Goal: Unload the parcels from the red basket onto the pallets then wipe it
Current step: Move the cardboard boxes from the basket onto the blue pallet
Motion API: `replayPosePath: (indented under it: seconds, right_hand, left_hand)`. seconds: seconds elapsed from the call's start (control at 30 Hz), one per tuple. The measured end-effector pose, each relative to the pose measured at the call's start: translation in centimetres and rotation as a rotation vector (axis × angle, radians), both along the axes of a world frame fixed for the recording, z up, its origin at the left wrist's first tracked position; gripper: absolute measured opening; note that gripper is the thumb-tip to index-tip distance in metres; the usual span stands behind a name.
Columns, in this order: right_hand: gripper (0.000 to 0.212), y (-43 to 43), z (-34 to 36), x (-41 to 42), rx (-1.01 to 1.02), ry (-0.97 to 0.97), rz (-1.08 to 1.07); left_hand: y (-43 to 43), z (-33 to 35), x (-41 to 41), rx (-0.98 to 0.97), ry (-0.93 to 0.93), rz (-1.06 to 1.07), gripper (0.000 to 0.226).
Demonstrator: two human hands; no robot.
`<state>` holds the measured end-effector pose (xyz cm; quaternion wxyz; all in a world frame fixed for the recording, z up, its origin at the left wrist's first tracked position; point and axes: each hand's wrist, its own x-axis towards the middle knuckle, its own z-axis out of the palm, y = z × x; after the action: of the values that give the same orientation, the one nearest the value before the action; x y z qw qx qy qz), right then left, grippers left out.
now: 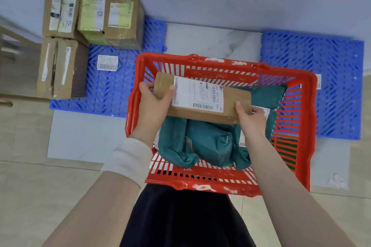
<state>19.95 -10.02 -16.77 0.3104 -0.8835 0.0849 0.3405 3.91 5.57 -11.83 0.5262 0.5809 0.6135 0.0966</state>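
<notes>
Dark clothing at the very bottom, close against the near rim of the red basket [305, 136], probably so both arms reach in without bending far. Left hand [153, 104] and right hand [251, 119] closed on the two short ends of a flat brown parcel [202, 97], one grip at each end, likely to keep it level and the label up. Held just above the basket, over the green soft parcels [208, 144] lying inside; not resting on them, as far as can be judged. White wrap [128, 158] on the left wrist.

Beyond the basket, at far left, a blue pallet [112, 90] with three cardboard boxes [62, 68] packed toward its left and back edges against the wall, leaving the near right part bare except for a loose label [107, 63]; probably the place meant for this parcel. At far right, a second blue pallet [329, 70], bare. No cloth seen; wiping not yet begun.
</notes>
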Motion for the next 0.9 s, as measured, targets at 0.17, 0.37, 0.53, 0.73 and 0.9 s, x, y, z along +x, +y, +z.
replayPosePath:
  seconds: [0.17,0.37,0.53,0.73,0.9]
  right_hand:
    - [0.062,-1.8,3.8,-0.2,0.133,-0.166,-0.053]
    - [0.066,0.0,9.8,-1.7,0.355,-0.262,-0.067]
    - [0.082,6.3,14.1,-7.3,0.537,-0.237,-0.105]
    - [0.084,14.8,15.0,-20.1,0.748,0.264,-0.031]
    - [0.114,19.6,12.3,-27.6,0.806,0.484,0.015]
  left_hand:
    - [-1.1,3.2,-1.2,-0.143,-0.139,0.141,0.04]
    - [-0.2,7.2,-5.3,-0.285,-0.29,0.134,0.059]
    - [2.1,9.5,-10.4,-0.243,-0.48,0.275,0.056]
    - [6.0,9.6,-17.8,-0.357,-0.679,0.322,0.064]
    - [8.9,8.1,-22.9,-0.424,-0.653,0.366,0.063]
